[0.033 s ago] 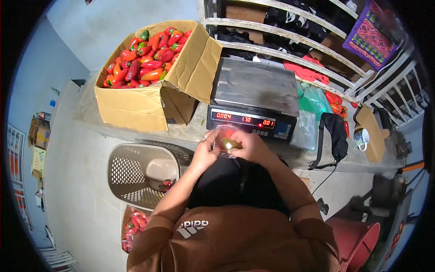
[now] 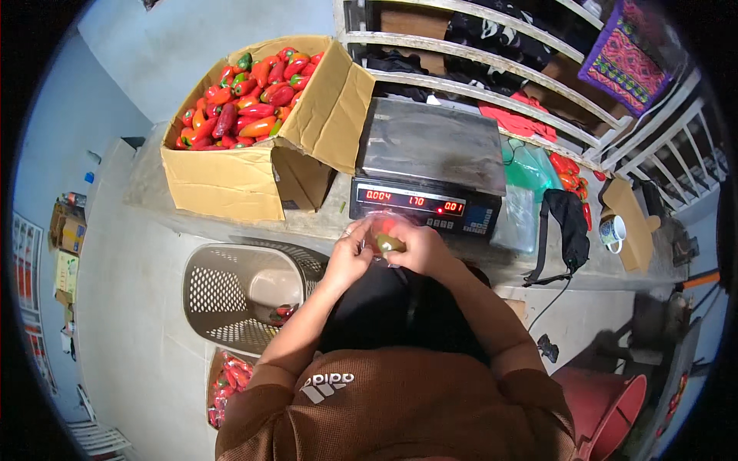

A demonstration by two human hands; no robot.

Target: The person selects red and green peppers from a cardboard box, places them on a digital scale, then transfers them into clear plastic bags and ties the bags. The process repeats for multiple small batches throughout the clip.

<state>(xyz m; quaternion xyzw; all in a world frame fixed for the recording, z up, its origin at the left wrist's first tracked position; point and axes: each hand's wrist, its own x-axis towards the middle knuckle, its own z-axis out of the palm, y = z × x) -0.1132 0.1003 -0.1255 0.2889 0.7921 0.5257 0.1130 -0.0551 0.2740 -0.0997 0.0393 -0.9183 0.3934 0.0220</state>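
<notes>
Between my two hands, in front of the scale, is a clear plastic bag (image 2: 377, 220) with red and greenish peppers (image 2: 390, 243) in it. My left hand (image 2: 350, 255) pinches the bag's left side, its fingers bent. From the right, my right hand (image 2: 424, 250) is closed on the bag, its thumb beside the greenish pepper. The fingertips partly hide the bag's near edge. Just beyond stands a digital scale (image 2: 430, 146) with a dark flat platform and a lit red display; nothing rests on the platform.
A cardboard box (image 2: 223, 184) heaped with peppers stands left of the scale. Below it are a beige plastic basket (image 2: 201, 296) and a box of bagged peppers (image 2: 231, 376). Plastic bags (image 2: 516, 219), a black pouch (image 2: 565, 230) and a mug (image 2: 613, 234) lie to the right.
The greenish pepper in the bag looks slightly turned under my right thumb. Both hands stay in nearly the same place.
</notes>
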